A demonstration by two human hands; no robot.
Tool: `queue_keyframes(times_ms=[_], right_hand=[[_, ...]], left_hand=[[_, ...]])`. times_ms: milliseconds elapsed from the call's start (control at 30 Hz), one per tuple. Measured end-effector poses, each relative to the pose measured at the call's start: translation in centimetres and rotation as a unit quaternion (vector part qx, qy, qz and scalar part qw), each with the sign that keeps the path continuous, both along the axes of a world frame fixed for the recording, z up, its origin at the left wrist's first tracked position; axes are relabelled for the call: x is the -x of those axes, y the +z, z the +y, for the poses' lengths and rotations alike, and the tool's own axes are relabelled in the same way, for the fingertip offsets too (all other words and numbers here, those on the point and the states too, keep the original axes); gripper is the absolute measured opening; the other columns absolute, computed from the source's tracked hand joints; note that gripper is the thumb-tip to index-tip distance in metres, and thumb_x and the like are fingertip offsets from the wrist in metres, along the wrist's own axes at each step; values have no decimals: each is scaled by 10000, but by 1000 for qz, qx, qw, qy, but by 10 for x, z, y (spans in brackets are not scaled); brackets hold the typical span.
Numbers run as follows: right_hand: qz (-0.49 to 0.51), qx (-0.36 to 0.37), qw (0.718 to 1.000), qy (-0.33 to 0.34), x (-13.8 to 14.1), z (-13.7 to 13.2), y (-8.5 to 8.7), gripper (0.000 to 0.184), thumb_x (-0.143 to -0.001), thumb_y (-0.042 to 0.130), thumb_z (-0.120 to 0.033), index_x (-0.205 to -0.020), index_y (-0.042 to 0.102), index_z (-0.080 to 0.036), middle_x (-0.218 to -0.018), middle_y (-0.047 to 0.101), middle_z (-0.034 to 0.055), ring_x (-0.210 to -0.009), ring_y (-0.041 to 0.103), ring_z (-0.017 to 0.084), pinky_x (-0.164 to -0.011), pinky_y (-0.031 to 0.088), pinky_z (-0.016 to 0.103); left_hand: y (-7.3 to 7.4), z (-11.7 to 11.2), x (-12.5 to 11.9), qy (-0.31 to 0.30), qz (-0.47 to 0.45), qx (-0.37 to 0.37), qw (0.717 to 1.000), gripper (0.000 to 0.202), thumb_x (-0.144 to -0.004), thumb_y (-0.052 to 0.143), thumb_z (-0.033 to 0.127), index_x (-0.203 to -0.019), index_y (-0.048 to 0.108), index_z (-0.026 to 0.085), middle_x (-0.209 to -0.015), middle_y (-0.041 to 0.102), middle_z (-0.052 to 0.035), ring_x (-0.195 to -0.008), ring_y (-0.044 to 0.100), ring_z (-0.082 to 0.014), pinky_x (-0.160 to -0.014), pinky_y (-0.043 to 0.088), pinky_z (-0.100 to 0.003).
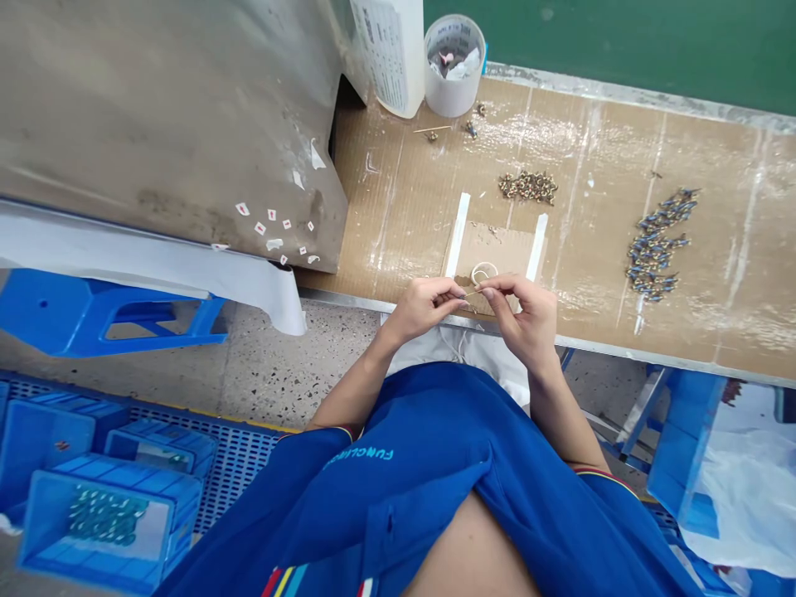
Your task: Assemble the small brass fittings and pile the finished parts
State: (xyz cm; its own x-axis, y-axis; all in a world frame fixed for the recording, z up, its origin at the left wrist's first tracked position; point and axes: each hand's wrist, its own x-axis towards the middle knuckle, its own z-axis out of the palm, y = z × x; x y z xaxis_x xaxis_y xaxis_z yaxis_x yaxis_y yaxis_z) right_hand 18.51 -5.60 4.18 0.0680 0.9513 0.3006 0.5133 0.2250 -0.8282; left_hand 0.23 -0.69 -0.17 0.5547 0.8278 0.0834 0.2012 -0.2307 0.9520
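My left hand (426, 308) and my right hand (522, 319) meet above the front edge of a cardboard-covered bench (597, 141). Their fingertips pinch a thin, pale wire-like piece (473, 293) from both sides; its exact form is too small to tell. Just beyond the fingers lies a small white loop of cord or wire (483, 272) on a cardboard patch (491, 251) held down by white tape strips. A heap of small brass parts (528, 187) and a larger heap of blue-and-brass parts (656, 245) lie farther right, out of reach of my fingers.
A white cup (453, 91) holding scraps and a white bottle (391, 50) stand at the bench's back. A grey machine cover (167, 124) rises to the left. Blue stools and blue crates (105, 522), one holding small parts, stand on the floor below.
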Motion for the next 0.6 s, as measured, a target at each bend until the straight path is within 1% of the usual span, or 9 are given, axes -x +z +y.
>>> queue_keyframes(times_ms=[133,300,467,600], right_hand=[[-9,13,1000,10,0,1,0,126,-945,620,-240,-852,705,-252,-813,771,-2,-707,708,158,-662,555,296],[-11,9,1000,17,-1,1,0,130,-940,624,-219,-846,706,-255,-806,767,-4,-715,711,163,-664,556,298],[-11,12,1000,13,-1,2,-1,122,-941,625,-228,-859,710,-260,-806,766,-3,-730,718,171,-671,557,305],[1,19,1000,17,-1,2,-1,117,-939,635,-237,-856,713,-262,-797,762,-8,-723,713,165,-665,551,298]], left_hand=[[0,0,0,0,0,-7,1000,200,-909,695,310,-847,727,123,-727,695,-32,-597,572,-92,-547,432,-189],[1,1,1,-5,7,-8,1000,211,-916,684,321,-844,726,128,-727,695,-32,-604,578,-97,-555,437,-193],[1,2,1,-5,13,-2,1000,237,-922,677,351,-840,722,133,-725,693,-31,-603,579,-102,-554,443,-201],[3,2,1,-11,9,6,1000,218,-920,680,337,-849,723,135,-734,699,-32,-599,581,-100,-552,444,-202]])
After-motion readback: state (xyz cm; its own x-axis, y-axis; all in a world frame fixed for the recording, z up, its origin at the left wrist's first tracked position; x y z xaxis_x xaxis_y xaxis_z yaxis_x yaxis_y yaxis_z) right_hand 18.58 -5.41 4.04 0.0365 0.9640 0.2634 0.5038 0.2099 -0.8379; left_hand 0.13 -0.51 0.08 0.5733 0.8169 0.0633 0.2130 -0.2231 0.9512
